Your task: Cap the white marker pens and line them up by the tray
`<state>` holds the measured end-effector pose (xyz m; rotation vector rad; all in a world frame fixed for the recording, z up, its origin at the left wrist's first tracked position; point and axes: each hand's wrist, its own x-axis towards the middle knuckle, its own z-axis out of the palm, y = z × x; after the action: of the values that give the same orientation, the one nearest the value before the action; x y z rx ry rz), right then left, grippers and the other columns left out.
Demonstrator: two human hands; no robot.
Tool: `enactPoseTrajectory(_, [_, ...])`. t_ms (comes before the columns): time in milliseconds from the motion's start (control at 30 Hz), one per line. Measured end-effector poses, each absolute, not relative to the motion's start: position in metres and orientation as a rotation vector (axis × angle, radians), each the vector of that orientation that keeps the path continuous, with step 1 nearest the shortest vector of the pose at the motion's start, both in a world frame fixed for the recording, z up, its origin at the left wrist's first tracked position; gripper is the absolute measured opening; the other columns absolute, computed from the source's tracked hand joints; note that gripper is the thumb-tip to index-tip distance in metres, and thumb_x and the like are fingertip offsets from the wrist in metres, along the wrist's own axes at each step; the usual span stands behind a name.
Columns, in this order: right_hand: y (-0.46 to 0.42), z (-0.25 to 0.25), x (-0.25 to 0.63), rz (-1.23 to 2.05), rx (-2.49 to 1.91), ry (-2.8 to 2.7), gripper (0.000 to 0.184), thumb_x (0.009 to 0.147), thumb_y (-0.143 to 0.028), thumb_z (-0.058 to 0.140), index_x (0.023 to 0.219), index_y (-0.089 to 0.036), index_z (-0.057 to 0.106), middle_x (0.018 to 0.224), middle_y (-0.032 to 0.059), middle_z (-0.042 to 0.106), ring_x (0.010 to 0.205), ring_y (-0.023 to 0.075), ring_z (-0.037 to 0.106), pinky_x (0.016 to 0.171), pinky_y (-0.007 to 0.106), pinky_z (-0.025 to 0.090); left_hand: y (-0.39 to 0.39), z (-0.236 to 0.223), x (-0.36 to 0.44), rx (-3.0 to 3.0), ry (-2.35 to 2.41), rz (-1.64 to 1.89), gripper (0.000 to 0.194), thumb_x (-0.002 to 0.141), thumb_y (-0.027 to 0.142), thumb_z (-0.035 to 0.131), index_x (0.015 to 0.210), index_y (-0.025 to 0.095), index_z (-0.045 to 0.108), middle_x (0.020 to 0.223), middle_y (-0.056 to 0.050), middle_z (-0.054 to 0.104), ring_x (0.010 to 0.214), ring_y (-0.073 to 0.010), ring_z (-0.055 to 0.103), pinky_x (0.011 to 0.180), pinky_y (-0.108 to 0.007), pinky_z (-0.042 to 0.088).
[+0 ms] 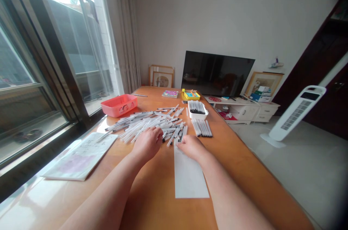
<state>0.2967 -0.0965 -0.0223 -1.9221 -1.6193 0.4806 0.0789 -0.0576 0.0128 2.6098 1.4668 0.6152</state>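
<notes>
A loose heap of pens (148,121), white-barrelled with black ends, spreads over the wooden table in front of me. At its near edge is my left hand (149,143), fingers curled in; what they hold, if anything, is hidden. My right hand (190,146) is closed in a pinch over the far end of a white paper strip (190,179). A pen (179,136) appears to be at its fingertips, partly covered. Just beyond, a row of pens (201,128) lies side by side. Behind that row, a white box (198,116) holds more pens.
A pink basket (119,106) stands at the left edge of the wooden table (152,193). An open booklet (81,157) lies left of my arm. Farther back are a book (170,94) and a yellow box (191,95). A white tower fan (295,114) stands on the right.
</notes>
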Motion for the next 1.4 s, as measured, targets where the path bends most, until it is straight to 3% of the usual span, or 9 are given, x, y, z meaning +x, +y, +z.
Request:
enactPoseTrajectory(100, [-0.096, -0.019, 0.296, 0.512, -1.995, -1.703, 0.034, 0.074, -0.047, 0.073, 0.056, -0.022, 0.060, 0.056, 0.0002, 0.060, 0.054, 0.0155, 0.053, 0.051, 0.027, 0.029, -0.060, 0.015, 0.080, 2.605, 1.464, 0.618, 0.017, 0.094, 0.022, 0.049, 0.091, 0.023, 0.066, 0.097, -0.006, 0.070, 0.090, -0.0218, 0.063, 0.072, -0.031, 0.042])
enactPoseTrajectory(300, [-0.095, -0.021, 0.291, 0.550, -2.042, -1.705, 0.018, 0.072, -0.036, 0.072, 0.066, -0.022, 0.064, 0.064, -0.0009, 0.064, 0.060, 0.0152, 0.056, 0.052, 0.026, 0.030, -0.062, 0.015, 0.082, 2.622, 1.431, 0.626, 0.017, 0.093, 0.020, 0.050, 0.086, 0.023, 0.065, 0.093, -0.006, 0.069, 0.087, -0.0215, 0.062, 0.072, -0.031, 0.041])
enactPoseTrajectory(467, [-0.094, -0.025, 0.291, 0.670, -1.884, -1.688, 0.025, 0.074, -0.045, 0.073, 0.075, -0.020, 0.067, 0.069, -0.0004, 0.067, 0.063, 0.0154, 0.058, 0.055, 0.025, 0.033, -0.059, 0.007, 0.084, 2.661, 1.328, 0.660, 0.017, 0.092, 0.020, 0.050, 0.082, 0.022, 0.063, 0.088, -0.006, 0.068, 0.084, -0.0214, 0.062, 0.072, -0.031, 0.041])
enactPoseTrajectory(633, [-0.090, -0.028, 0.304, 0.607, -1.888, -1.564, 0.010, 0.078, -0.028, 0.062, 0.075, -0.019, 0.067, 0.067, -0.0006, 0.065, 0.062, 0.0144, 0.057, 0.055, 0.024, 0.033, -0.060, 0.001, 0.087, 2.673, 1.264, 0.702, 0.020, 0.091, 0.017, 0.049, 0.092, 0.023, 0.068, 0.092, -0.007, 0.069, 0.090, -0.0234, 0.062, 0.077, -0.033, 0.043])
enactPoseTrajectory(800, [-0.089, -0.027, 0.307, 0.513, -1.958, -1.547, 0.008, 0.075, -0.025, 0.061, 0.070, -0.019, 0.065, 0.065, -0.0006, 0.065, 0.062, 0.0147, 0.056, 0.055, 0.025, 0.031, -0.074, 0.002, 0.101, 2.730, 1.125, 0.659, 0.024, 0.087, 0.016, 0.053, 0.099, 0.026, 0.072, 0.097, -0.006, 0.069, 0.094, -0.0251, 0.059, 0.083, -0.036, 0.044])
enactPoseTrajectory(1000, [-0.088, -0.025, 0.307, 0.478, -1.959, -1.543, 0.010, 0.075, -0.025, 0.061, 0.068, -0.019, 0.065, 0.065, -0.0003, 0.066, 0.061, 0.0147, 0.056, 0.054, 0.025, 0.029, -0.080, 0.000, 0.112, 2.842, 1.112, 0.550, 0.022, 0.086, 0.022, 0.057, 0.094, 0.030, 0.076, 0.102, -0.007, 0.066, 0.100, -0.0288, 0.055, 0.084, -0.043, 0.040])
enactPoseTrajectory(1400, [-0.072, -0.039, 0.330, 0.413, -1.996, -1.250, 0.014, 0.079, -0.029, 0.058, 0.076, -0.022, 0.070, 0.070, 0.0009, 0.070, 0.064, 0.0162, 0.058, 0.055, 0.025, 0.032, -0.080, -0.010, 0.132, 2.813, 1.389, 0.577, 0.020, 0.085, 0.040, 0.062, 0.077, 0.024, 0.069, 0.102, -0.008, 0.064, 0.102, -0.0296, 0.051, 0.086, -0.045, 0.037])
